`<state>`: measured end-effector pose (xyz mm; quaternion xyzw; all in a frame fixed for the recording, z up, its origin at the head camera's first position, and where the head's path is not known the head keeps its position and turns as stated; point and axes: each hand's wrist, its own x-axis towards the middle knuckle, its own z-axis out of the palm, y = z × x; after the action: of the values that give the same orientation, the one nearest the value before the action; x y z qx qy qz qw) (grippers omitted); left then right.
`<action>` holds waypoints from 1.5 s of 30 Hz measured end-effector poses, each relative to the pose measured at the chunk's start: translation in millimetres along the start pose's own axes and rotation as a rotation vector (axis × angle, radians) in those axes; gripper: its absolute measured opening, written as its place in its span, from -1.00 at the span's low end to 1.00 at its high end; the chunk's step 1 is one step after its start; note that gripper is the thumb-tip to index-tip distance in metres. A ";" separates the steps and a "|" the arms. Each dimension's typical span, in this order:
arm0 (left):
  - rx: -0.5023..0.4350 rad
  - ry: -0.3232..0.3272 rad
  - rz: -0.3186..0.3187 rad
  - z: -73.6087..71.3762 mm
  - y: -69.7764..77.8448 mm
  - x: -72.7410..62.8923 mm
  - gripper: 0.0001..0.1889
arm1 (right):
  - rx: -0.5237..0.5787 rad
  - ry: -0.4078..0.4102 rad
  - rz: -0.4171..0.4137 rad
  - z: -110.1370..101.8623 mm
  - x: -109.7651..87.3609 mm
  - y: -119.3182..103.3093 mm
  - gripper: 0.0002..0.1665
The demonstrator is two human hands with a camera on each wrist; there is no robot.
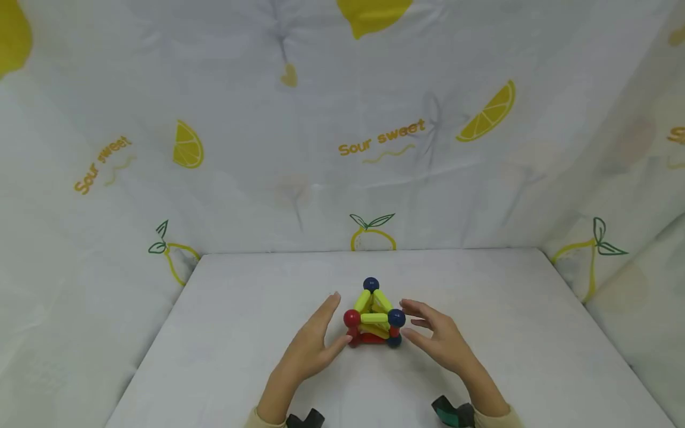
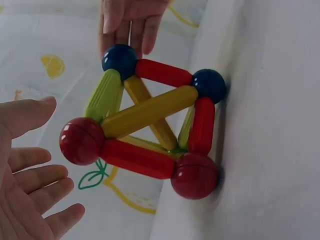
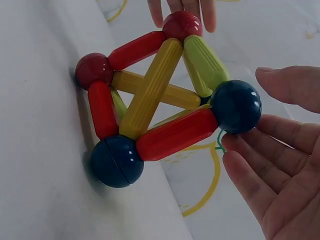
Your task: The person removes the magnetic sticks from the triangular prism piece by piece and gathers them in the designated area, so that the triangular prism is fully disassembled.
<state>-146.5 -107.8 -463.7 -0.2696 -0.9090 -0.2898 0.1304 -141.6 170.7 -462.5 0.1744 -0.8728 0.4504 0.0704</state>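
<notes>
A magnetic ball-and-stick structure (image 1: 374,318) stands on the white table, built from red and dark blue balls with red, lime and mustard-yellow sticks. Its front face in the left wrist view has a mustard stick (image 2: 150,111) crossing diagonally between a red ball (image 2: 82,141) and a blue ball (image 2: 209,85). My left hand (image 1: 309,348) is at its left side, fingers extended and thumb apart, near the red balls. On the other side my right hand (image 1: 441,339) is spread with fingers slightly bent, its fingertips close by the upper blue ball (image 3: 236,106). Neither hand grips the structure.
The white tabletop (image 1: 241,297) extends around the structure to its back edge. Behind and beside it hangs a pale curtain (image 1: 241,196) printed with lemons and lettering. Dark wrist-worn devices (image 1: 453,412) show at the bottom of the head view.
</notes>
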 end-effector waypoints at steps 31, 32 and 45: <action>-0.422 0.072 0.011 46.5 2.1 27.1 -0.72 | 0.259 -0.037 0.165 12.7 13.2 4.1 -0.52; -0.416 0.071 0.011 46.5 1.9 26.8 -0.72 | 0.253 -0.038 0.160 12.7 13.4 4.5 -0.52; -0.408 0.067 0.012 45.1 2.2 26.5 -0.72 | 0.231 -0.072 0.110 9.4 18.3 11.8 -0.59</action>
<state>-170.6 -68.4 -488.3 -0.2862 -0.8249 -0.4761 0.1050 -162.7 165.0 -471.9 0.1493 -0.8253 0.5446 -0.0065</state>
